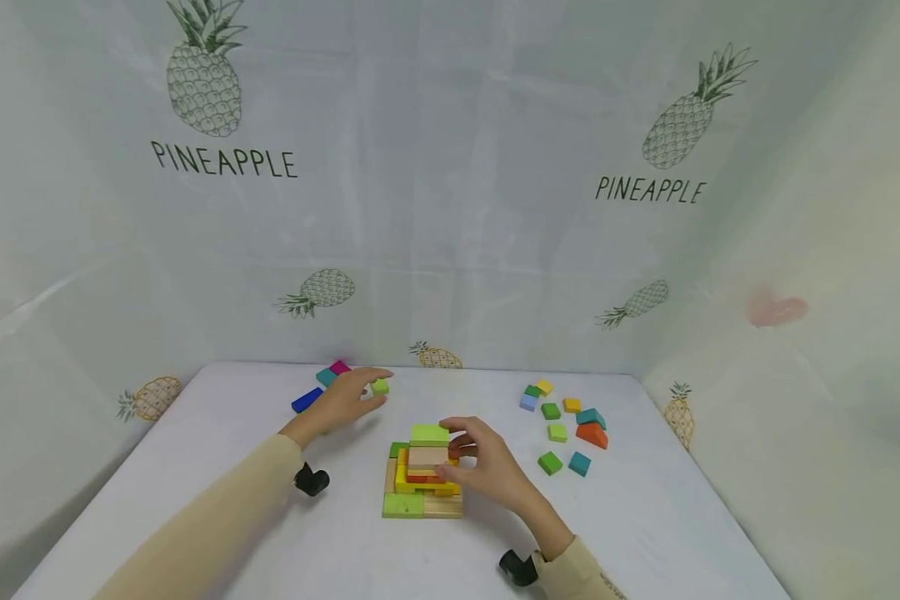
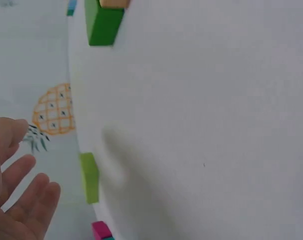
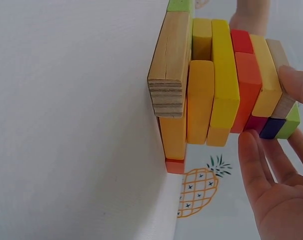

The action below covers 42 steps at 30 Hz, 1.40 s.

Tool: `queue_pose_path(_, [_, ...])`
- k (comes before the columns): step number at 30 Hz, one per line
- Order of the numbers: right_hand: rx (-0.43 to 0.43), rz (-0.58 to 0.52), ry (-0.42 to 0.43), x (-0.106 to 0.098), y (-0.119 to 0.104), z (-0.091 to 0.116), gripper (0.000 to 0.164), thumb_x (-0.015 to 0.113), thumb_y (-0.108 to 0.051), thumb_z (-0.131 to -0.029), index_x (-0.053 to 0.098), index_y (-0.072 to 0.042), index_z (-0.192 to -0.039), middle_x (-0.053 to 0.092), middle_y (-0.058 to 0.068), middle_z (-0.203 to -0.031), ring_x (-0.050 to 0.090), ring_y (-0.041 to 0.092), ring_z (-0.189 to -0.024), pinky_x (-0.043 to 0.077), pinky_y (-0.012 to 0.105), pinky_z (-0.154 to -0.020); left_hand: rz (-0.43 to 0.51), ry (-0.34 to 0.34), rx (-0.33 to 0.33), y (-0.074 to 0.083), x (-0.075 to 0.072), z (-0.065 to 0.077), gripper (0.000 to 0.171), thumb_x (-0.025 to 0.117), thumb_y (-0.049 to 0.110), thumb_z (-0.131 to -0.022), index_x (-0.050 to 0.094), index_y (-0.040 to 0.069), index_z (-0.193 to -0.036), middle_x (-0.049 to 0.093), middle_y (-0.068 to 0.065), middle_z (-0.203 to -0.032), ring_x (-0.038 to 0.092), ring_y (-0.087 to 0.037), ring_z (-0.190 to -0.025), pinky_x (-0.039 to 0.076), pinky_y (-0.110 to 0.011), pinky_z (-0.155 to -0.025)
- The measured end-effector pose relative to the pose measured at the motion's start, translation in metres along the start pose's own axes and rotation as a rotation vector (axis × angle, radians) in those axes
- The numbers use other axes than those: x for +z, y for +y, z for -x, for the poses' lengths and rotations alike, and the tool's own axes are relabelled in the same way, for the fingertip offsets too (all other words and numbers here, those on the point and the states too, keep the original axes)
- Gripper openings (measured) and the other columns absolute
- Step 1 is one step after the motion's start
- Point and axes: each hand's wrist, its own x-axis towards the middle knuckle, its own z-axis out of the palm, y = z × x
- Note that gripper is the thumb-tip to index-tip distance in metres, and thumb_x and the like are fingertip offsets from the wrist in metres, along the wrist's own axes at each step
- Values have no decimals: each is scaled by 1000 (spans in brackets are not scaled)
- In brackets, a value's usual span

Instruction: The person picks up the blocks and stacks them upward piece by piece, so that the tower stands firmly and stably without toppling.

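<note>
A layered stack of coloured wooden blocks stands mid-table. A lime block lies on top, over a plain wood block. My right hand holds the stack's upper layers from the right. Its thumb lies against the plain wood block, while its fingers are curled at the back, beside magenta and dark blue block ends. My left hand is held over the table's back left with fingers extended and nothing in its grasp. Close to its fingertips lies a loose lime block.
Dark blue, teal and magenta blocks lie around the left hand. Several loose blocks are scattered at the right, among them an orange triangular one and a teal one. A pineapple-print curtain hangs behind the table.
</note>
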Motion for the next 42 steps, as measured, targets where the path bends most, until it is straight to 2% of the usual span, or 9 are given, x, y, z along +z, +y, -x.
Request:
queue_pose_path(3, [-5, -1, -7, 1, 1, 0, 63, 87, -21, -91, 57, -13, -146, 60, 6, -138, 67, 27, -111, 59, 42, -101, -15, -1, -9, -12, 2, -6, 53, 69, 24, -105, 54, 16, -155, 52, -11, -160, 51, -38, -144, 49, -56, -113])
queue_pose_path(8, [6, -4, -7, 1, 2, 0, 64, 88, -22, -90, 57, -16, -146, 60, 3, -138, 67, 26, -111, 59, 44, -102, -70, -21, 7, -22, 2, -16, 53, 72, 20, -103, 56, 13, -153, 52, -14, -159, 44, -40, -149, 37, -62, -121])
queue_pose_path(12, [10, 0, -6, 0, 3, 0, 64, 88, -22, -90, 57, -18, -146, 60, 2, -138, 67, 26, -110, 59, 43, -102, -112, -55, 9, -27, 3, -23, 56, 73, 19, -102, 55, 10, -154, 52, -16, -159, 43, -42, -150, 35, -63, -122])
queue_pose_path(15, [10, 3, -3, 1, 3, 0, 63, 88, -23, -90, 58, -18, -145, 60, 4, -137, 67, 25, -110, 59, 41, -102, -111, -89, -18, -30, 5, -24, 58, 72, 19, -102, 53, 9, -155, 50, -16, -160, 41, -42, -151, 33, -62, -123])
queue_pose_path(20, [16, -5, 1, 1, 3, 0, 62, 89, -22, -90, 59, -19, -145, 61, 3, -136, 67, 25, -109, 59, 40, -102, -104, -131, -40, -34, 8, -22, 61, 73, 18, -101, 51, 9, -157, 48, -17, -163, 39, -42, -153, 32, -62, -124])
queue_pose_path(28, [14, -5, 6, 1, 1, -1, 61, 89, -20, -90, 60, -18, -143, 61, 4, -133, 67, 26, -108, 59, 45, -101, -191, -167, 8, -33, 9, -21, 56, 71, 20, -103, 54, 8, -155, 45, -22, -162, 39, -44, -151, 34, -62, -123])
queue_pose_path(35, [15, 0, 6, 0, 1, -1, 62, 89, -21, -89, 59, -19, -144, 62, 3, -130, 67, 23, -106, 60, 41, -100, -212, -143, 33, -30, 7, -16, 49, 72, 15, -101, 62, 10, -149, 52, -19, -153, 46, -42, -142, 42, -61, -118])
queue_pose_path(42, [14, 19, -4, 0, 2, -1, 65, 89, -23, -90, 58, -14, -146, 62, 1, -131, 67, 21, -106, 60, 40, -100, -226, -128, 33, -31, 6, -8, 43, 67, 13, -105, 63, 14, -148, 48, -22, -159, 40, -47, -147, 38, -64, -120])
